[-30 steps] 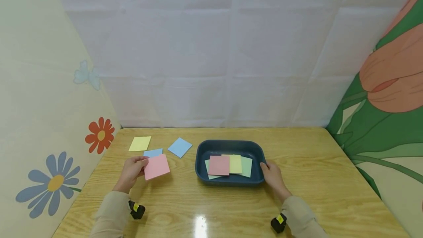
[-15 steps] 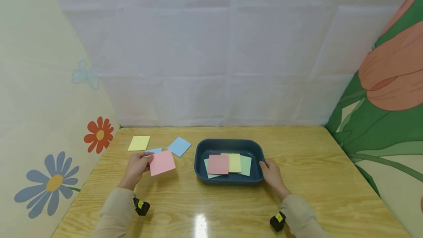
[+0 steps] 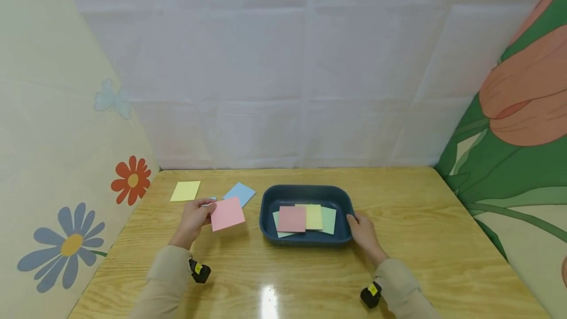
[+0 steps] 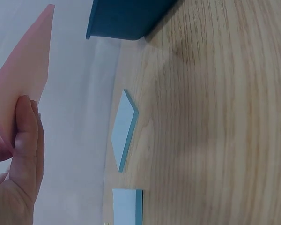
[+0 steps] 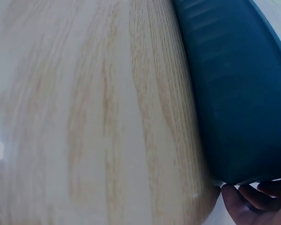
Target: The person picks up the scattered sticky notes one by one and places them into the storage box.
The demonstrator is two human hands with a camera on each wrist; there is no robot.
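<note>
My left hand (image 3: 193, 218) pinches a pink sticky note pad (image 3: 227, 214) between thumb and fingers, held above the table left of the dark blue tray (image 3: 305, 241). In the left wrist view the pink pad (image 4: 28, 65) is tilted, fingers on one face. My right hand (image 3: 365, 235) grips the tray's right end, its thumb at the rim; in the right wrist view fingers (image 5: 264, 199) touch the tray's end wall (image 5: 239, 103). Inside the tray lie a darker pink pad (image 3: 292, 219), a yellow pad (image 3: 314, 217) and green pads (image 3: 329, 220), partly overlapping.
A yellow pad (image 3: 185, 191) lies at the table's back left. One blue pad (image 3: 239, 193) lies behind the held pink pad, partly covered by it. Another blue pad (image 4: 127, 206) is mostly hidden by the left hand in the head view. A white cloth (image 3: 283, 87) hangs behind the table.
My left hand has carried the pink pad rightward and slightly away from me, toward the tray. It now overlaps the blue pads in the head view. The right hand keeps its grip.
</note>
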